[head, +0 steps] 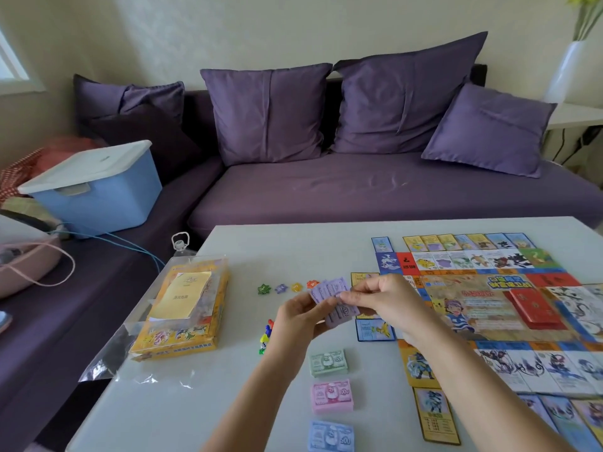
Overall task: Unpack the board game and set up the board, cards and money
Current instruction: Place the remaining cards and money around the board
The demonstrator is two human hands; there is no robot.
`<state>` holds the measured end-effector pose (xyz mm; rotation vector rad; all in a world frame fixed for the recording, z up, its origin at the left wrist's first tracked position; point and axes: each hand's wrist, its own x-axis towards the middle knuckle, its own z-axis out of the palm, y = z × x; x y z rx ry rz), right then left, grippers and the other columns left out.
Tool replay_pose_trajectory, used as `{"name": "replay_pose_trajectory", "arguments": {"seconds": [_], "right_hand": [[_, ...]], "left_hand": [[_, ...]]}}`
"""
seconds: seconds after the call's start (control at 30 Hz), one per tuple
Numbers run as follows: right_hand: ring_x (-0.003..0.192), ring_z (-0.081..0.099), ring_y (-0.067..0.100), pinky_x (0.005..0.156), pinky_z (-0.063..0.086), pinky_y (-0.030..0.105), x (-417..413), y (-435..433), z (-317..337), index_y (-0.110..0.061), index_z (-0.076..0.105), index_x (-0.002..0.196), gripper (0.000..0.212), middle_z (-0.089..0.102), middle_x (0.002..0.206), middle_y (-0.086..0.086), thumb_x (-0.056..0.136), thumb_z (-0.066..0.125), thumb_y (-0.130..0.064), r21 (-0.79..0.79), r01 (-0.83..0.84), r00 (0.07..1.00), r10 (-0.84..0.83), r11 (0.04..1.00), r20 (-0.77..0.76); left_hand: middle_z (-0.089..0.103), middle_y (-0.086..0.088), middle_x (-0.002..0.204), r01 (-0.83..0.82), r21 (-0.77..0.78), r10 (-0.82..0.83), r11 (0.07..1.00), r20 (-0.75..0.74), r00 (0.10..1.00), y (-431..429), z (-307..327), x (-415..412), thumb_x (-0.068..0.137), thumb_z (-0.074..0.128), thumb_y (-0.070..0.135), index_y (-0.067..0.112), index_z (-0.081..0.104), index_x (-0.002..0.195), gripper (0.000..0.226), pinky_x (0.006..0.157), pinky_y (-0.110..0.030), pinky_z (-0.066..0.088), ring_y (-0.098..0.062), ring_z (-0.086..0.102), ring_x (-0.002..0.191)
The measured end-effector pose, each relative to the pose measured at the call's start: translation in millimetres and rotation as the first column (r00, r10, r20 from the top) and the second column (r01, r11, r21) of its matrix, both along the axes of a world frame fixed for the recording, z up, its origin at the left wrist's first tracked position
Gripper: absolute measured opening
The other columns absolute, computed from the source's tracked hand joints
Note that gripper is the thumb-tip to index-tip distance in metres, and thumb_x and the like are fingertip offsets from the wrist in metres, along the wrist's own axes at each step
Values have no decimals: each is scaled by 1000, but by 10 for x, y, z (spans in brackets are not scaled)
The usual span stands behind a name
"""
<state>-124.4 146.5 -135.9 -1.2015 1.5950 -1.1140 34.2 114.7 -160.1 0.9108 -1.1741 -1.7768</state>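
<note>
Both hands hold a fanned bundle of purple play-money notes point(331, 293) above the white table point(195, 402). My left hand point(298, 319) grips the bundle from below and my right hand point(378, 300) pinches its right end. The colourful game board point(483, 308) lies open at the right, with a red card deck point(533, 309) on it and property cards point(435, 415) laid round its edges. Green point(329, 362), pink point(332, 395) and blue point(331, 436) money stacks sit in a column near me. The yellow game box point(182, 313) lies at the left.
Star-shaped tokens point(287, 287) lie in a row beyond my hands and small coloured pawns point(266, 336) stand by my left wrist. Clear plastic wrap point(111, 357) hangs over the table's left edge. A purple sofa point(375, 190) with a blue storage bin point(98, 187) stands behind.
</note>
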Motion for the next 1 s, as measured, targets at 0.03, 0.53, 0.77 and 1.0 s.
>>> {"name": "replay_pose_trajectory", "arguments": {"seconds": [0.03,0.53,0.77,1.0], "right_hand": [[56,59,5,56,50,17,-1,-42,-30,-7,75,82,17,68,64,5,77,79,-23,3,30,999,-30,1000,12],[81,64,21,56,40,25,-30,-794,-682,-4,66,95,48,69,92,6,72,80,-44,357,233,790,38,905,-612],[94,63,24,68,41,28,-12,-854,-679,-3,60,104,56,65,105,8,71,81,-43,357,269,775,19,894,-632],[58,47,16,58,45,28,-14,-846,-695,-11,54,67,33,52,65,3,77,78,-32,222,224,782,-39,949,-622]], "left_hand": [[73,-13,95,-4,5,4,1000,34,999,-51,-5,0,91,57,5,2,68,103,17,71,-25,55,-21,70,86],[73,-14,83,-170,201,176,965,-13,984,-393,-141,127,95,46,0,-1,61,99,15,67,-29,59,-25,69,77],[72,-10,76,-129,223,136,966,-15,991,-361,-148,90,95,46,-2,4,62,91,17,75,-34,56,-23,69,75],[69,-16,83,-132,230,138,964,-8,990,-322,-190,113,92,51,-5,-4,61,94,10,63,-27,59,-20,71,69]]}}
